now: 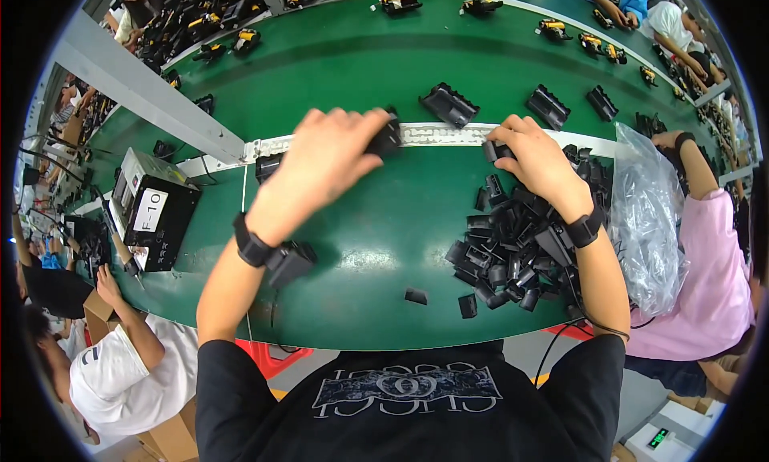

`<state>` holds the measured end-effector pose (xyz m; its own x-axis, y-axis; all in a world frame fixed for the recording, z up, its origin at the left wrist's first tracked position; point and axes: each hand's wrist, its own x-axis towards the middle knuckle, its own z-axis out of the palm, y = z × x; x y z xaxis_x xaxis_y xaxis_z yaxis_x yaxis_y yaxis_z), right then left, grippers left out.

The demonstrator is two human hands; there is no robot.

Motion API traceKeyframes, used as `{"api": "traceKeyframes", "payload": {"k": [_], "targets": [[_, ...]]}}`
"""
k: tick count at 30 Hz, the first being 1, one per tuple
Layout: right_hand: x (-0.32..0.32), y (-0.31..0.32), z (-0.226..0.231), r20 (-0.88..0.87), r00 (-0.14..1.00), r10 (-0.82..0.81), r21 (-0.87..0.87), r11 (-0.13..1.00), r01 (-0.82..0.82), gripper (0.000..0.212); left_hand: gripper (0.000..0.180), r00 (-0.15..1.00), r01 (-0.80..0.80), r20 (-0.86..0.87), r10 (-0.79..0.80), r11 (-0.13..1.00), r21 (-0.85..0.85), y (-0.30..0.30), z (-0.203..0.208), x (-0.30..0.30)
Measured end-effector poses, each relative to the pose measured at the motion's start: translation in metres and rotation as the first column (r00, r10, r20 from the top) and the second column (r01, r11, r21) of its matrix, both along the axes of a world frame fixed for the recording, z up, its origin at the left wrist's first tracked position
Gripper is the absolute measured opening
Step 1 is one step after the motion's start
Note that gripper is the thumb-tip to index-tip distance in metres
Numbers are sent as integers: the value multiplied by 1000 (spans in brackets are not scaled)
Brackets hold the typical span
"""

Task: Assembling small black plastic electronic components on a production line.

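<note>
My left hand (327, 154) is over the pale strip at the belt's near edge, slightly blurred. A dark plastic housing (389, 135) sits between its thumb and forefinger, partly hidden. Another black part (267, 167) lies beside the left wrist. My right hand (538, 159), farther right at the same strip, pinches a small black plastic piece (495, 152) in its fingertips. Below that hand spreads a heap of small black plastic pieces (505, 242). Two loose pieces (416, 296) lie nearer to me. Both wrists wear black bands.
Beyond the strip, a green conveyor belt (320, 70) carries black housings (450, 104) and yellow-and-black assemblies (399, 2). A clear plastic bag (647, 230) borders the heap. At left stand a black-and-silver box (156, 210) and a slanted metal post (152, 86). Co-workers sit on both sides.
</note>
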<state>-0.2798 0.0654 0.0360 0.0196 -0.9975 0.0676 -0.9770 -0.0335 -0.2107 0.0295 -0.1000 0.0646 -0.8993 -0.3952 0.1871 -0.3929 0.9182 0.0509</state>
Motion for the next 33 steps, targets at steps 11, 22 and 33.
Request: {"api": "traceKeyframes", "payload": {"k": [11, 22, 33], "targets": [[25, -17, 4, 61, 997, 40, -123, 992, -32, 21, 64, 962, 141, -253, -101, 979, 145, 40, -43, 27], [71, -21, 2, 135, 988, 77, -32, 997, -73, 8, 62, 908, 142, -415, -56, 973, 181, 42, -69, 31], [115, -23, 22, 154, 953, 260, -160, 959, -235, 15, 62, 914, 120, -404, -37, 976, 180, 46, -68, 30]]}}
